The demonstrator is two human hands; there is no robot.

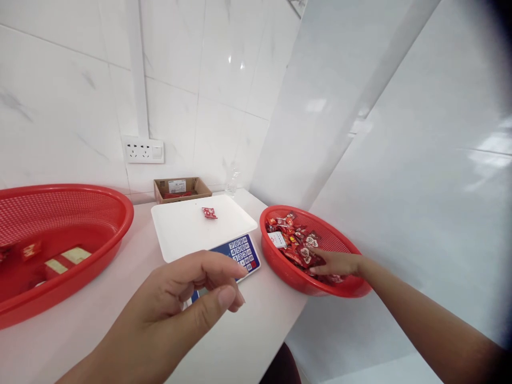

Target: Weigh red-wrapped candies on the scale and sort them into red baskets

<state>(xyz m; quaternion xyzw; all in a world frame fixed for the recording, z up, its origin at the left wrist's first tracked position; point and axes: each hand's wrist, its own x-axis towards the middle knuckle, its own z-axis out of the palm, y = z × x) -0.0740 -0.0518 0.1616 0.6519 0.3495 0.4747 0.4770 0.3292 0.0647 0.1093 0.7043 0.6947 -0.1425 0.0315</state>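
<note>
The white table (260,336) carries everything here, with a large red basket (127,216) at its left edge and another, the right-hand basket (276,278), near its right edge. Between them sits a scale (176,226) with a broad pale pan and a blue keypad. The left hand (168,306) hangs in front of the scale, its fingers loosely curled, thumb close to the others, with nothing visible between them. The right hand (340,264) reaches into the right-hand basket, fingers down among the wrapped packets (294,248); whether they have closed on one, I cannot tell. These packets lie heaped and overlapping, mostly red, and should be light, with thin, slick film that slides easily against its neighbours. Pinching one by a crimped end or free edge looks surest; squeezing the middle might crush whatever is inside, which the wrapping hides. Smallest of all, a single red packet (209,213) lies alone on the pan, its edges exposed and simple to pinch between thumb and forefinger.
</note>
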